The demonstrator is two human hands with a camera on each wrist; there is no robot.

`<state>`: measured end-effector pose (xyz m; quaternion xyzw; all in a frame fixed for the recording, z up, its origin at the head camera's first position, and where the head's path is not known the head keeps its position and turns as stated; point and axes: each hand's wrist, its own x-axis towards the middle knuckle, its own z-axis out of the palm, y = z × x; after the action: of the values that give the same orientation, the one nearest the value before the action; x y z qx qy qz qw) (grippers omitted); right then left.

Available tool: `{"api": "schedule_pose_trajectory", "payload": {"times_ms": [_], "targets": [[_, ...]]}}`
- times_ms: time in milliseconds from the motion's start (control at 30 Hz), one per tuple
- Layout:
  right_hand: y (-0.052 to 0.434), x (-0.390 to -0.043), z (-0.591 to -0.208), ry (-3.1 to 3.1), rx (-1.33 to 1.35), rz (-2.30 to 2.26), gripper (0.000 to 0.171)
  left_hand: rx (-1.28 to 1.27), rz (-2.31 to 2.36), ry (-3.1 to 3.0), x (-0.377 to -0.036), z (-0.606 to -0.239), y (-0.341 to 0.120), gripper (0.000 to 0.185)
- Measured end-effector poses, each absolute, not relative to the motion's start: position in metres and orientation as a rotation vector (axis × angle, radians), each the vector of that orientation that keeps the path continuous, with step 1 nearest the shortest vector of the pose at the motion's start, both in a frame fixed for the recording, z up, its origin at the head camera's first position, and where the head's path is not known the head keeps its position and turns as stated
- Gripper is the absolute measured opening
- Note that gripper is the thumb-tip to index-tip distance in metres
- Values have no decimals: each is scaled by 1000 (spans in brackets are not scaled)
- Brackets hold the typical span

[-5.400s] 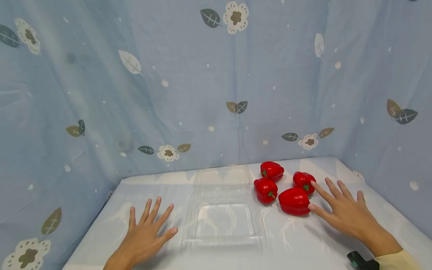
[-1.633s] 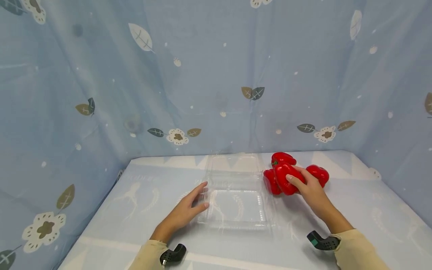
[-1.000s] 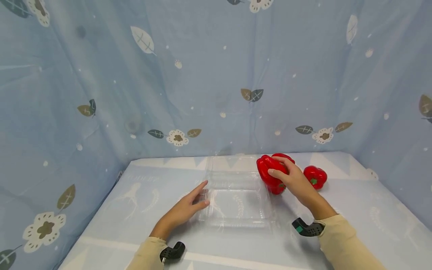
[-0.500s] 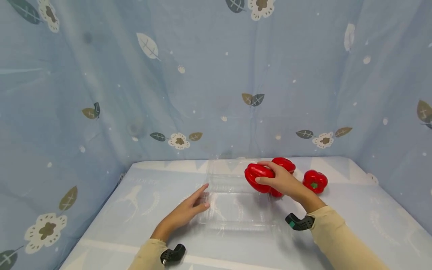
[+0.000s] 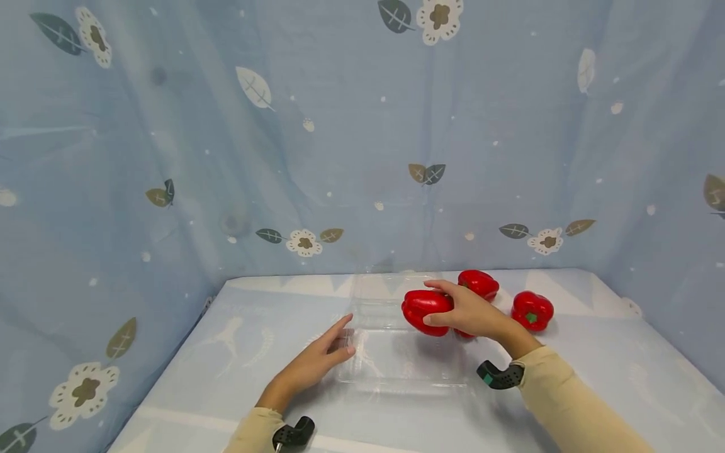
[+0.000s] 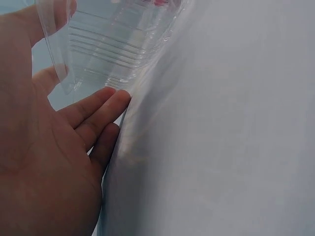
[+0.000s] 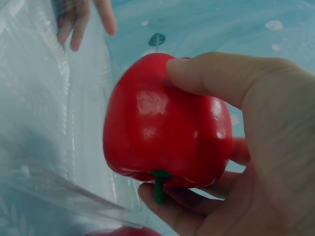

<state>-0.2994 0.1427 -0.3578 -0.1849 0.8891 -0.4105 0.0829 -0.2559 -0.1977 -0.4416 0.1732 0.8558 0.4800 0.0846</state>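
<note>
We have a red pepper [image 5: 426,311] gripped in our right hand [image 5: 467,313], thumb across one side and fingers curled under the other, its green stem pointing down in the right wrist view. It hangs above the far right part of the clear plastic clamshell tray [image 5: 396,371], not yet touching it. Our left hand [image 5: 317,365] lies with fingers straight against the tray's left rim, holding nothing; the left wrist view shows the fingertips [image 6: 115,98] right at the ribbed plastic wall.

To do this step well, we judge that the left hand should press firmly on the rim, since so light a tray is likely to skid on the surface [image 5: 595,377]. We would lower the pepper into a corner of the base, leaving room beside it, and loosen the thumb only once the fruit sits on the plastic. Two more peppers [image 5: 479,283] [image 5: 531,310] lie on the surface beyond our right hand, and a third seems to be hidden behind it, so we cannot tell much about that one
</note>
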Motion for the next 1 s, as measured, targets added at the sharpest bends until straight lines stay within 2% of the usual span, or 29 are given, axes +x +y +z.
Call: {"api": "schedule_pose_trajectory", "payload": {"times_ms": [333,1000], "targets": [[142,-303,-366,2686,-577,-1212,82,516,1440,2585,-258,-440,-200,65],[134,-302,-368,2822,-685,-874,77,473,1446,2563,-260,-443,-196,64]]}}
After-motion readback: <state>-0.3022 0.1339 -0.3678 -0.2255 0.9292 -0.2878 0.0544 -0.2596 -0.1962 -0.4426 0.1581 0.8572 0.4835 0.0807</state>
